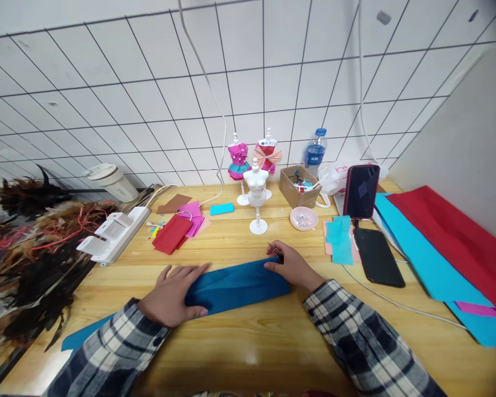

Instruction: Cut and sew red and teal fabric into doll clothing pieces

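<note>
White tiled wall [149, 110] fills the background; wooden table [252, 353] runs along its foot. Far left: pile of brown and black feathers [33, 286]. Far right: red sheet [450, 231] lying on bright blue sheets [421, 253].

Dark blue fabric [240, 284]: lies flat as a long strip on the near part of the table, directly in front of the person, passing under the left hand and forearm to the lower left.

Left hand [173, 295]: palm down on the fabric, fingers spread and released, thumb near the lower edge. Right hand [291, 267]: at the fabric's right end, fingers curled and grasping a thin metal tool [275, 250], thumb by the upper edge.

White power strip [118, 237] left of centre. Bare white dress form [256, 184] upright beyond the fabric, two dressed forms behind it. To the right of them, cardboard box [300, 193], with water bottle [315, 149] behind. Black phone [379, 257] flat, right of the right hand.

Pink dish [303, 219] just in front of the box, holding small shiny pieces. Tool: slender, tip pointing up and left; exact type cannot be told
</note>
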{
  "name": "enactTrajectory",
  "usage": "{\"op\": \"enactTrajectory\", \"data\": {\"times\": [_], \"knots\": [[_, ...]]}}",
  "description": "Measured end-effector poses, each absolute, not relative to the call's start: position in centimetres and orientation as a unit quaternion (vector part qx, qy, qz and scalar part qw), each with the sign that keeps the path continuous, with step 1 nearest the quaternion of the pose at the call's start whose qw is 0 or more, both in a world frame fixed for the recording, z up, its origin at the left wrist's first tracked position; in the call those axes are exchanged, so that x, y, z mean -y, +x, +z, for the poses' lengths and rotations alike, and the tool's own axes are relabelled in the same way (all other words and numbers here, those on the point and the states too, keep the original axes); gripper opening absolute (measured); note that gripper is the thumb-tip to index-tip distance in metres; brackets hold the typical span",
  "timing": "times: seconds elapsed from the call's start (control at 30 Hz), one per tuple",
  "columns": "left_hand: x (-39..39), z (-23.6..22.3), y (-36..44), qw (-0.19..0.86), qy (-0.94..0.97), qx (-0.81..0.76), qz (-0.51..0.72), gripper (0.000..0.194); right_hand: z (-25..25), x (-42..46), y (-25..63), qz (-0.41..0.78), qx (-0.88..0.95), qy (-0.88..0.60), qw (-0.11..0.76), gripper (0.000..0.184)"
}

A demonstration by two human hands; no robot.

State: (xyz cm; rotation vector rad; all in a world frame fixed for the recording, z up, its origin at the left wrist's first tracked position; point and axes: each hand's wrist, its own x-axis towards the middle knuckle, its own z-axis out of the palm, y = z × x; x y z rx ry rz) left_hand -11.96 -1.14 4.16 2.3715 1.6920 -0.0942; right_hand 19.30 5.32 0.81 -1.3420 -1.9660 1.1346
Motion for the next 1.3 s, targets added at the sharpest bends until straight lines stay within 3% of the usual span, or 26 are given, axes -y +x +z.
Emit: {"op": "enactTrajectory", "data": {"times": [0.07, 0.1, 0.2, 0.27, 0.33, 0.47, 0.53, 0.6, 0.67, 0.73, 0.8, 0.87, 0.97, 1.13, 1.2, 1.3], "knots": [[-0.2, 4.8, -11.2, 0.151, 0.809, -0.567, -0.024, 0.101, 1.7, -4.9, 19.5, 0.479, 0.695, -0.448, 0.295, 0.029], [-0.9, 5.0, -10.8, 0.172, 0.810, -0.561, -0.009, 0.097, 2.1, -4.8, 19.8, 0.492, 0.684, -0.437, 0.314, 0.030], [-3.1, 5.4, -10.3, 0.283, 0.800, -0.529, 0.009, 0.051, 3.2, -4.7, 21.1, 0.453, 0.683, -0.470, 0.329, 0.031], [-3.7, 6.4, -10.6, 0.298, 0.798, -0.524, 0.029, 0.031, 3.8, -4.8, 22.1, 0.411, 0.693, -0.501, 0.316, 0.029], [-3.6, 7.8, -11.3, 0.208, 0.826, -0.519, 0.070, 0.024, 4.4, -4.7, 22.8, 0.379, 0.706, -0.506, 0.320, 0.022], [-1.6, 9.3, -13.0, -0.069, 0.883, -0.442, 0.139, 0.026, 4.4, -4.3, 23.4, 0.289, 0.733, -0.450, 0.420, 0.012], [0.0, 8.7, -13.0, -0.099, 0.890, -0.427, 0.126, 0.030, 3.3, -4.1, 23.4, 0.245, 0.764, -0.431, 0.412, 0.011], [1.9, 7.8, -11.9, -0.039, 0.873, -0.477, 0.099, 0.028, 1.7, -3.8, 23.4, 0.214, 0.807, -0.426, 0.348, 0.008], [4.1, 7.0, -9.7, 0.104, 0.821, -0.545, 0.136, 0.029, 0.2, -3.6, 23.3, 0.169, 0.839, -0.423, 0.297, 0.009], [6.1, 6.5, -6.8, 0.365, 0.742, -0.539, 0.161, 0.035, -0.6, -3.4, 23.1, 0.111, 0.851, -0.414, 0.302, 0.011], [7.2, 5.9, -3.8, 0.690, 0.567, -0.435, 0.111, 0.048, -0.5, -3.3, 23.0, 0.067, 0.848, -0.396, 0.346, 0.013], [7.0, 5.0, -1.2, 0.855, 0.302, -0.375, 0.193, 0.056, -0.1, -3.1, 22.9, 0.044, 0.836, -0.374, 0.400, 0.014], [4.6, 3.4, 1.3, 0.870, 0.084, -0.295, 0.385, 0.068, 0.5, -2.5, 23.0, 0.028, 0.810, -0.363, 0.460, 0.018], [0.7, 1.9, 2.4, 0.784, -0.017, -0.341, 0.519, 0.035, 0.3, -1.5, 23.3, 0.088, 0.766, -0.410, 0.487, 0.019], [0.1, 1.9, 2.3, 0.745, -0.002, -0.355, 0.565, 0.031, 0.1, -1.3, 22.9, 0.173, 0.704, -0.474, 0.499, 0.023], [-0.1, 2.0, 2.1, 0.693, 0.041, -0.337, 0.636, 0.031, -0.2, -1.5, 21.4, 0.401, 0.528, -0.544, 0.515, 0.035]]}}
